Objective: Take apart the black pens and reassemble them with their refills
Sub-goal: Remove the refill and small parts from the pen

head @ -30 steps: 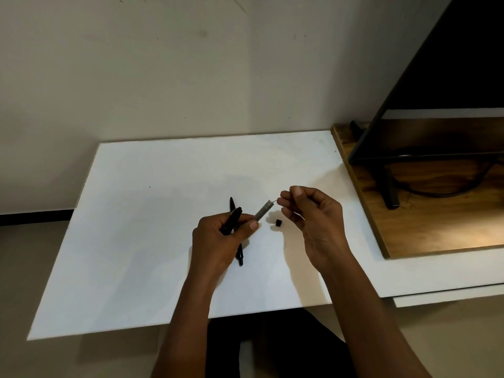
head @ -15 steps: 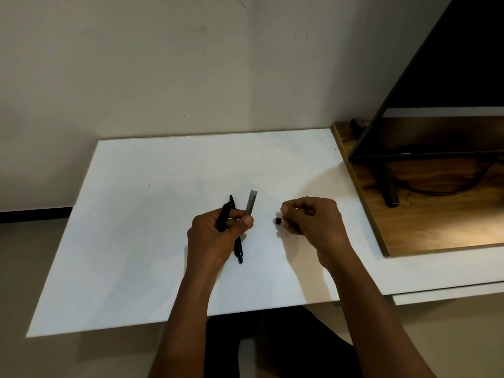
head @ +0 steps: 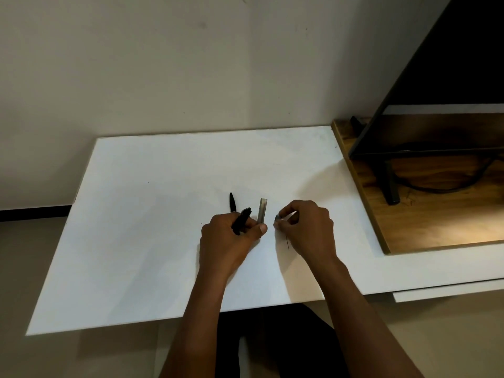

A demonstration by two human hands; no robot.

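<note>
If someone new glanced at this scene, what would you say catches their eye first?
Two hands meet at the middle of the white table: the left hand grips a black pen and a grey tube, while the right hand pinches a small black piece. A dark screen leans at far right.

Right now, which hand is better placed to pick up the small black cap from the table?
The right hand: its fingertips are already at the small black cap. The left hand is full, holding a black pen and a grey tube.
</note>
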